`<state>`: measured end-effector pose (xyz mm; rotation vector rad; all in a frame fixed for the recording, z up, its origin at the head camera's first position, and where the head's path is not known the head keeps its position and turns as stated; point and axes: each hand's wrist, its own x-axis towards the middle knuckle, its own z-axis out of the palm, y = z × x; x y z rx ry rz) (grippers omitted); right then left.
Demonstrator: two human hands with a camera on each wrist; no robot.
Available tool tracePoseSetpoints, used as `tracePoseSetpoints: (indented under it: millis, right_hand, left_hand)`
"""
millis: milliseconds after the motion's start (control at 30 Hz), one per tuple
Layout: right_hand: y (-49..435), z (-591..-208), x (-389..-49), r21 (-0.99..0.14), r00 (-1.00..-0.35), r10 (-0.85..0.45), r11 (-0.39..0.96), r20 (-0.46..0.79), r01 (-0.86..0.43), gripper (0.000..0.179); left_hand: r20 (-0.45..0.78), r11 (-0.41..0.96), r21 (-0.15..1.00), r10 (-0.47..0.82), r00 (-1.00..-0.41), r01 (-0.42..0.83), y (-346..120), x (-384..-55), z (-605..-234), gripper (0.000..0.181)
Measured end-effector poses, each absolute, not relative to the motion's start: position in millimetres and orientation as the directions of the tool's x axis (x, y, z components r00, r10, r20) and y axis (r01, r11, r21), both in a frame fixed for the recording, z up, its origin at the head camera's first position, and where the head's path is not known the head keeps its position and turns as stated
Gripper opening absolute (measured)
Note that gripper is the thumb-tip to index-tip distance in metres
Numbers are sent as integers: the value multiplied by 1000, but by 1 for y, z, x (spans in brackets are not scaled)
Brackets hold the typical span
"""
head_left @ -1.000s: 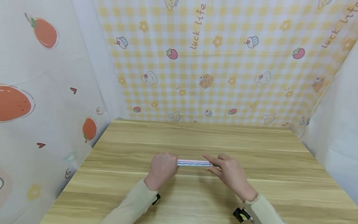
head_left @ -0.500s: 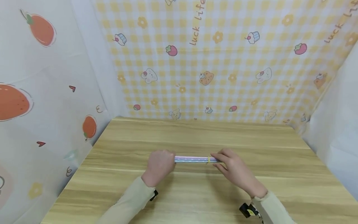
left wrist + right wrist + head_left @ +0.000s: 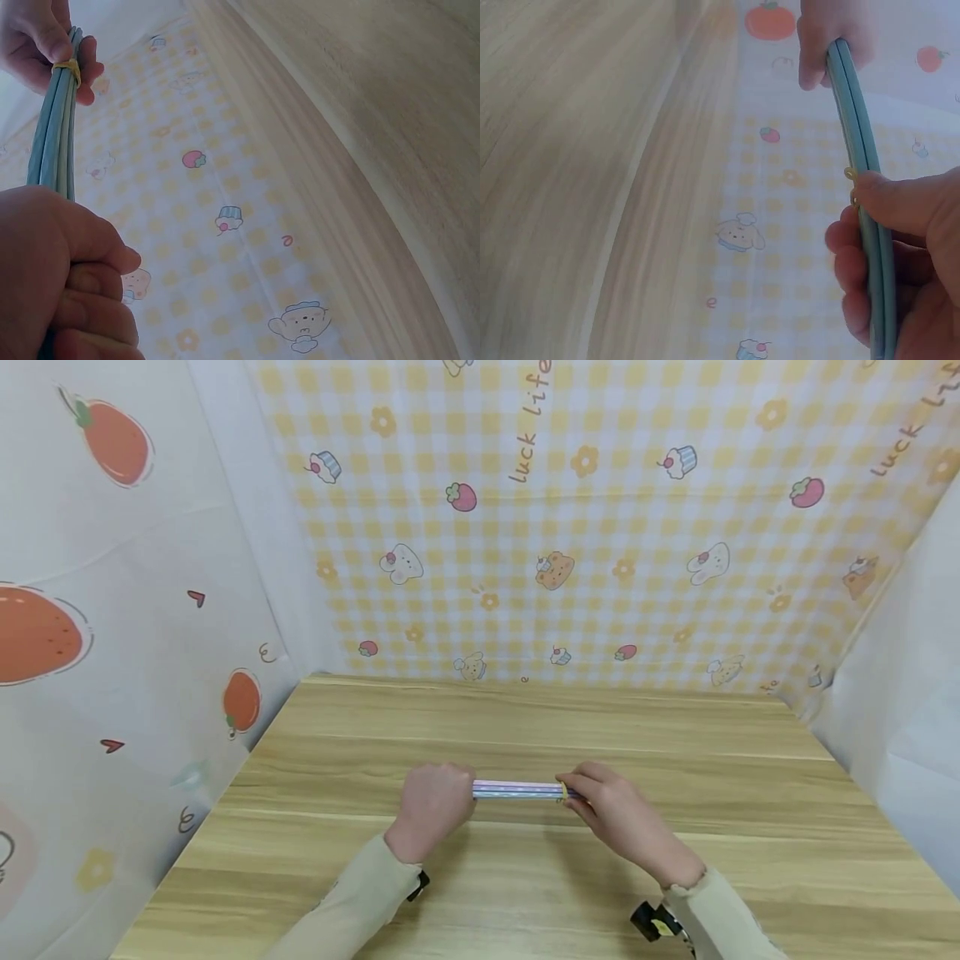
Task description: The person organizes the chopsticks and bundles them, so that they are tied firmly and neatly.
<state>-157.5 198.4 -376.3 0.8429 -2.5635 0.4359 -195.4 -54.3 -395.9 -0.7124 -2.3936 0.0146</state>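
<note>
A bundle of slim pastel pencil-like sticks [image 3: 517, 790] spans the gap between the hands, level above the table. Pink, purple and light blue patterned sides show from above; in the left wrist view the sticks [image 3: 54, 142] look teal. My left hand [image 3: 435, 810] grips the bundle's left end in a fist, which hides that end. Round the right part runs a yellow rubber band [image 3: 67, 69], its small loops [image 3: 850, 173] standing out beside the thumb tip. With thumb and fingers, my right hand [image 3: 618, 818] pinches the bundle right at the band.
Beneath the hands lies a wood-grain table [image 3: 510, 885]. A yellow checked cloth [image 3: 510, 543] hangs behind it, with white fruit-print cloth [image 3: 150, 552] at the left and pale cloth [image 3: 915, 677] at the right. A small black device [image 3: 652, 922] sits by the right wrist.
The right hand's spread fingers first drew back rightward off the band, then came back left and closed at the band. The left hand keeps its grip, shifting only slightly.
</note>
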Motion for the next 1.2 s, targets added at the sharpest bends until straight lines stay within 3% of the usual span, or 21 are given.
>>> tracePoseSetpoints:
  millis: [233, 567, 767, 1033, 1200]
  right_hand:
    - [200, -378, -159, -187, -725, -472, 759, 502, -623, 33]
    - [197, -379, -159, -133, -707, -448, 788, 548, -602, 36]
    - [193, -378, -161, -47, -660, -443, 809, 607, -586, 40]
    - [188, -384, -163, 89, -549, -480, 803, 685, -590, 48]
    - [190, -385, -165, 84, -562, -492, 796, 665, -599, 51]
  left_hand:
    - [594, 856, -174, 486, -641, 487, -53, -196, -394, 45]
    - [616, 836, -182, 508, -602, 518, -51, -195, -387, 48]
    - [608, 834, -196, 517, -603, 516, -49, -195, -385, 48]
    - [589, 839, -192, 513, -625, 508, -49, -191, -385, 49]
    - [592, 842, -194, 510, -624, 504, -48, -190, -385, 47]
